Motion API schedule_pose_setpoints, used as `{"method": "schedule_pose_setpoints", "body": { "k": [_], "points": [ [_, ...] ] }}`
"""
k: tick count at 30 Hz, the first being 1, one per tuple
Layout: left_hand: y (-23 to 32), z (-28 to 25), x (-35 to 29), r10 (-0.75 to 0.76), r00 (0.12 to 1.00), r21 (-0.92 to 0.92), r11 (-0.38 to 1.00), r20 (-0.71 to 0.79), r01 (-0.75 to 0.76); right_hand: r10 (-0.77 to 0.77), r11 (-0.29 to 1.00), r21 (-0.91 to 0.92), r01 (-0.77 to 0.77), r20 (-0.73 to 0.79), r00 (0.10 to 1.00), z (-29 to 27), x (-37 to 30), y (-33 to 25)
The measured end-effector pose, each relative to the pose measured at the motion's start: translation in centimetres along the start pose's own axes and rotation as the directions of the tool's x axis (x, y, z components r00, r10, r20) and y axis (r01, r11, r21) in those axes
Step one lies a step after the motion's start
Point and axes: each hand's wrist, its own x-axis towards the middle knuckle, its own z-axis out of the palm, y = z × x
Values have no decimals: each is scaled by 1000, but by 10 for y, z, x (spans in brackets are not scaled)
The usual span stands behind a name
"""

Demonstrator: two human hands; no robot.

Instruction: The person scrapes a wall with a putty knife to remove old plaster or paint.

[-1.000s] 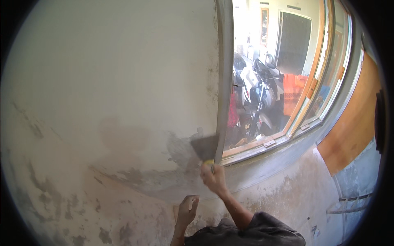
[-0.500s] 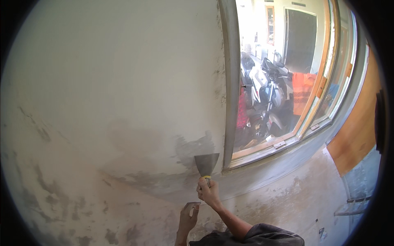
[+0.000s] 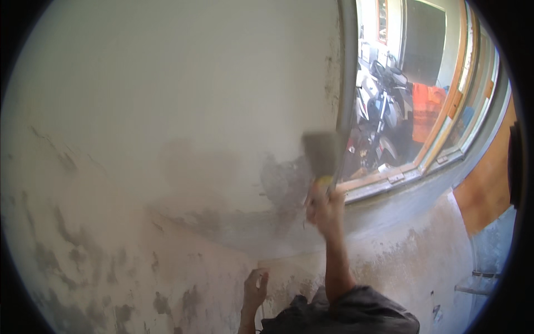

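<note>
My right hand (image 3: 326, 211) is closed around the handle of a wide putty knife (image 3: 321, 155), smeared by motion. Its blade points up, close to the left side of the window frame (image 3: 349, 67); whether it touches the wall I cannot tell. Left of the blade, a dark grey patch (image 3: 283, 181) marks the pale wall (image 3: 222, 83). Lower down, my left hand (image 3: 255, 288) is raised with its fingers curled toward the thumb. What it holds, if anything, blends into the wall behind and cannot be made out.
Stained, peeling patches (image 3: 72, 267) cover the lower wall. Through the window at right show a motorcycle (image 3: 384, 97) and an orange cloth (image 3: 427, 111). An orange-brown panel (image 3: 484, 195) stands at far right, above a ledge or bar (image 3: 473, 290).
My right hand and the putty knife have moved up and right, toward the window frame. My left hand stays nearly in place. The view has shifted, so the window sits farther right.
</note>
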Motion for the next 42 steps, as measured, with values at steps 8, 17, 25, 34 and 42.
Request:
{"method": "schedule_pose_setpoints", "body": {
  "k": [8, 17, 25, 34, 42],
  "points": [
    [7, -4, 7, 45, 998, -40, 998, -44, -47, 265, 963, 62, -262, -44, 963, -26, -54, 96],
    [4, 4, 12, 42, 995, -24, 999, 95, -39, 275, 958, 89, -274, 4, 961, -23, -49, 108],
    [6, 9, 9, 68, 991, -36, 997, 113, -64, 203, 979, 12, -203, -50, 978, -49, -46, 103],
    [5, 19, 1, 75, 984, -44, 997, 161, -68, 112, 993, -38, -115, -61, 992, -57, -38, 106],
    [16, 16, -5, 36, 991, -42, 999, 126, -31, 100, 992, -65, -104, -56, 993, -56, -33, 78]
  ]
}}
